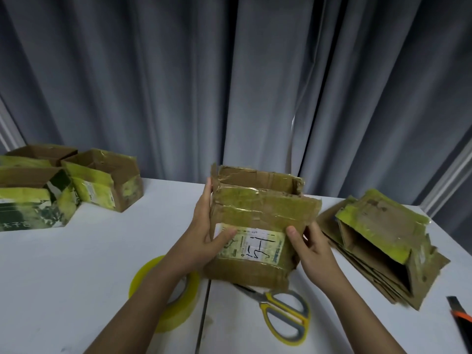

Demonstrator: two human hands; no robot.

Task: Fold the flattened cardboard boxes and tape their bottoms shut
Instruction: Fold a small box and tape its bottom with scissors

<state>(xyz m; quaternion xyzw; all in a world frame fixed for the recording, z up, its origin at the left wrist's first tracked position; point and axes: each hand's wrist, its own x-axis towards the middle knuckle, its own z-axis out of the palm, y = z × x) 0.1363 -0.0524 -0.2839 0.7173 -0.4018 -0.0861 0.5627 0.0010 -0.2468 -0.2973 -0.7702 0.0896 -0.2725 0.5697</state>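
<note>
Here, at the frame's centre above the white tabletop, the left hand and right hand each grip a side of the worn brown cardboard box, probably light, limp and best held by its corners.

Both bare forearms reach forward and converge on the worn brown cardboard box. The left hand grips its left side, thumb across the front; the right hand pinches its right edge.
</note>
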